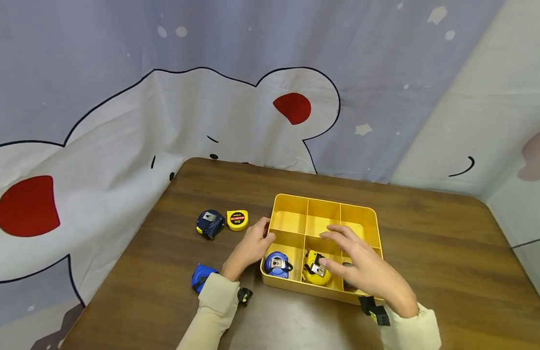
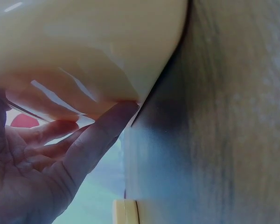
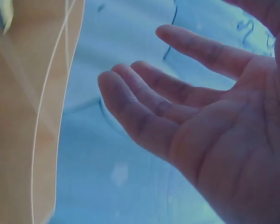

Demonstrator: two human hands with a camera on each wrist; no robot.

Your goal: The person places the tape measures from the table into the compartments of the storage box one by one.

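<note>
A yellow divided tray sits on the brown table. Its front left cell holds a blue tape measure; the front middle cell holds a yellow tape measure. A dark object shows in the front right cell, mostly hidden by my right hand. My left hand rests with straight fingers against the tray's left wall. My right hand hovers over the front cells, fingers spread and holding nothing; the right wrist view shows its bare palm.
Left of the tray lie a dark blue tape measure and a small round yellow one. Another blue tape measure lies by my left sleeve. A cartoon-print cloth hangs behind the table.
</note>
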